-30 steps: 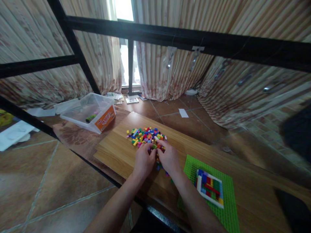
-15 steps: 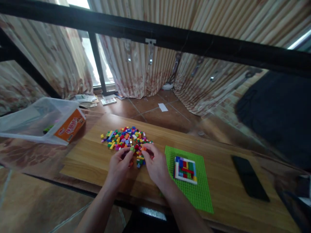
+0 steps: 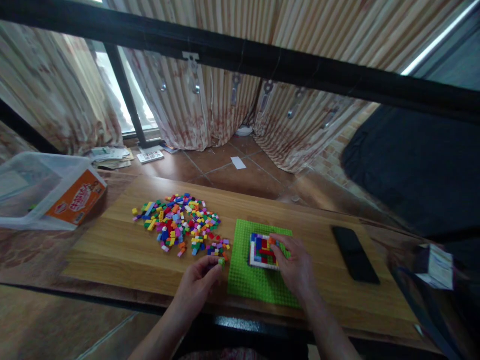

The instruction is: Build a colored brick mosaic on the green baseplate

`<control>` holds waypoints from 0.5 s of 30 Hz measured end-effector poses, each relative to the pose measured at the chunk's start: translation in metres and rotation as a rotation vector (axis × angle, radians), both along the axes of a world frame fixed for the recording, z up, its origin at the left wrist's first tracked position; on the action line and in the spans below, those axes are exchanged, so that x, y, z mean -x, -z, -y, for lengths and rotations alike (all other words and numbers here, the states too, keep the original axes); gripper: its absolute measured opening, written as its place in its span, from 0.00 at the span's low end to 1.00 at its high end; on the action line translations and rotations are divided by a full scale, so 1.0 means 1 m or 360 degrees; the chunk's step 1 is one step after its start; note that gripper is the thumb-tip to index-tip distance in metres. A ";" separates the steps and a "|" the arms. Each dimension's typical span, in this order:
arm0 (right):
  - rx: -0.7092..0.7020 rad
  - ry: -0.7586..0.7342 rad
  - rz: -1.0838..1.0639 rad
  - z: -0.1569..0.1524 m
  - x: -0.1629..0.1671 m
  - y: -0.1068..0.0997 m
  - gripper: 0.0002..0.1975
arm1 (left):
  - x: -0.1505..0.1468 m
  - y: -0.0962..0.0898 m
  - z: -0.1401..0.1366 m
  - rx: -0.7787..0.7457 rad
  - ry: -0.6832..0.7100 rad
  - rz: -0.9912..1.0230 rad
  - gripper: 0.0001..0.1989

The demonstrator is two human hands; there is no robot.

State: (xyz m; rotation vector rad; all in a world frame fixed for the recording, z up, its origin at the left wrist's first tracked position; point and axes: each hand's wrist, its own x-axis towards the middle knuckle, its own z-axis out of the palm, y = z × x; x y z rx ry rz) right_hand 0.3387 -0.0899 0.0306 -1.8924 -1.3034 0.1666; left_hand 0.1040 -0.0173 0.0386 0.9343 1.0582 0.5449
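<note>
A green baseplate (image 3: 240,280) lies on the wooden board, bearing a square brick build (image 3: 258,261) with a white edge and red, blue and green pieces inside. Over the build's right part is my right hand (image 3: 294,262), thumb and finger pinched on a small orange brick (image 3: 272,241). The hand hides that side of the build. Left of the baseplate, my left hand (image 3: 202,277) pinches a small light green brick (image 3: 222,261) just above the board. Beyond it spreads a pile of mixed coloured bricks (image 3: 176,220).
A clear plastic bin (image 3: 33,165) with an orange label stands at the left. On the right of the board (image 3: 123,250) lies a black phone (image 3: 355,255). A dark metal bar (image 3: 225,47) crosses in front of the curtains (image 3: 225,110). Papers (image 3: 110,157) lie on the floor.
My right hand has moved from the brick pile to the build with the orange brick. My left hand has drawn back from the pile toward the baseplate. The view has shifted right.
</note>
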 end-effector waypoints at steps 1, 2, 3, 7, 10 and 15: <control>0.0003 -0.0019 0.0051 -0.002 -0.001 0.002 0.12 | 0.000 0.000 0.002 0.0007 0.0007 -0.0020 0.24; 0.0011 -0.0034 0.0087 -0.004 -0.002 0.004 0.12 | 0.000 0.000 0.002 0.0007 0.0012 -0.0042 0.24; 0.0021 -0.0043 0.0114 -0.006 -0.002 0.006 0.12 | 0.001 0.000 0.003 0.0006 0.0013 -0.0059 0.24; 0.0050 -0.0056 0.0210 -0.008 -0.003 0.010 0.13 | 0.003 -0.005 0.001 -0.0003 0.0010 -0.0066 0.25; 0.0048 -0.0045 0.0220 -0.007 -0.004 0.011 0.14 | 0.001 -0.007 -0.001 -0.0025 0.0003 -0.0077 0.25; 0.0011 0.0051 0.0069 -0.006 -0.003 0.012 0.15 | -0.002 -0.007 -0.001 -0.0039 0.0011 -0.0113 0.25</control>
